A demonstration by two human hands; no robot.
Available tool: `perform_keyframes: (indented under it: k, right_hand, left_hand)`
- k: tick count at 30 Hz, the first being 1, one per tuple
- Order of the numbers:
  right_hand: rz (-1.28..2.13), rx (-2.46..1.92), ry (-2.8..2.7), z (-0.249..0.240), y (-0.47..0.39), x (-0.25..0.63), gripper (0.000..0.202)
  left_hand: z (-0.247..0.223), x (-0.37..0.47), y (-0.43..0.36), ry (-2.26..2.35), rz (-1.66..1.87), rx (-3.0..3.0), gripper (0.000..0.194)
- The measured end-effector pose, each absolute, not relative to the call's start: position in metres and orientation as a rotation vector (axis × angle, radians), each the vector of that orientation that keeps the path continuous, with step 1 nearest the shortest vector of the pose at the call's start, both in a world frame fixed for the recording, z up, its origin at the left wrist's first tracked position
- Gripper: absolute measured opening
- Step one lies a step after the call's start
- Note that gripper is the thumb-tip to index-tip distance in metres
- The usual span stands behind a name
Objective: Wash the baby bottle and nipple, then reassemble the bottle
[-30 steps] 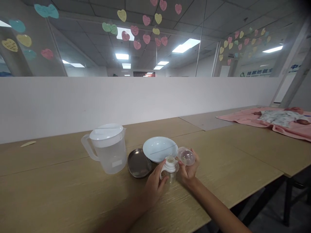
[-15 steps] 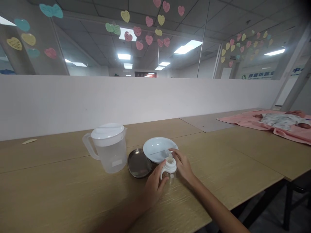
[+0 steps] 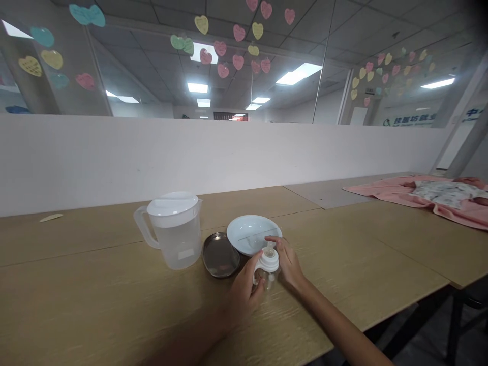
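Note:
A clear baby bottle point(image 3: 270, 262) with a white collar and a see-through nipple stands upright between my hands, low over the table. My left hand point(image 3: 247, 285) is closed around its left side, at the white handle, thumb toward me. My right hand point(image 3: 287, 260) is at the bottle's right side, its index finger reaching across to the nipple tip. Its other fingers are partly hidden behind the bottle. Just behind lies a white bowl point(image 3: 244, 223) with a thin, clear stick-like thing across it. An oval metal tray point(image 3: 221, 256) sits left of the bottle, beside the bowl.
A translucent lidded pitcher point(image 3: 177, 239) stands left of the tray. On the far right, a pink blanket point(image 3: 385, 192) carries a baby-like figure in patterned clothes. A low white wall point(image 3: 190, 157) with glass above it runs behind the wooden table point(image 3: 114, 305).
My right index finger has shifted slightly and now lies over the nipple tip. My left hand keeps its hold. The whole view has moved a little, with the table things slightly further right.

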State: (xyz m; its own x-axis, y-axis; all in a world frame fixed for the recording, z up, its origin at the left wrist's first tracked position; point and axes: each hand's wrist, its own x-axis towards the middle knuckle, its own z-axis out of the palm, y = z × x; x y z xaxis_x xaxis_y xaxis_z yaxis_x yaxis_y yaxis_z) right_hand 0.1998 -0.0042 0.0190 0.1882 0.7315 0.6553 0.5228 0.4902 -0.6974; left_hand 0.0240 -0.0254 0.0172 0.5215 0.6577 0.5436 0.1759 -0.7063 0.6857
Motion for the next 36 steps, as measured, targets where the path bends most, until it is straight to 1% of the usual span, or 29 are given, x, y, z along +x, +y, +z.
perform_keyframes:
  k: [2,4,8,10,12,14,18,26,32,36]
  right_hand:
    - [0.022,-1.114,-1.551,0.020,-0.008,0.200,0.043]
    - [-0.090,-1.025,-1.669,0.020,-0.010,0.199,0.039]
    - [-0.167,-0.886,-1.784,0.019,-0.012,0.194,0.036]
    - [-0.180,-0.901,-1.767,0.018,-0.013,0.190,0.036]
    - [-0.172,-0.927,-1.753,0.017,-0.014,0.188,0.033]
    - [-0.156,-0.933,-1.745,0.018,-0.015,0.186,0.029]
    - [-0.130,-0.957,-1.708,0.019,-0.016,0.186,0.026]
    - [0.016,-0.938,-1.718,0.016,-0.016,0.191,0.031]
    - [0.047,-0.914,-1.719,0.017,-0.018,0.190,0.033]
    - [0.095,-0.903,-1.733,0.016,-0.017,0.191,0.032]
  left_hand:
    - [0.016,0.024,-0.026,0.654,1.121,2.194,0.058]
    - [0.016,0.024,-0.026,0.650,1.104,2.163,0.062]
    - [0.018,0.025,-0.026,0.708,1.069,2.047,0.071]
    - [0.020,0.026,-0.027,0.729,1.075,2.006,0.067]
    - [0.022,0.026,-0.028,0.735,1.086,1.991,0.059]
    - [0.023,0.026,-0.029,0.728,1.067,1.996,0.057]
    - [0.025,0.023,-0.029,0.706,1.002,2.005,0.060]
    - [0.027,0.023,-0.026,0.665,0.994,2.032,0.063]
    - [0.020,0.024,-0.027,0.714,1.000,2.024,0.073]
    - [0.017,0.024,-0.027,0.704,1.013,2.016,0.074]
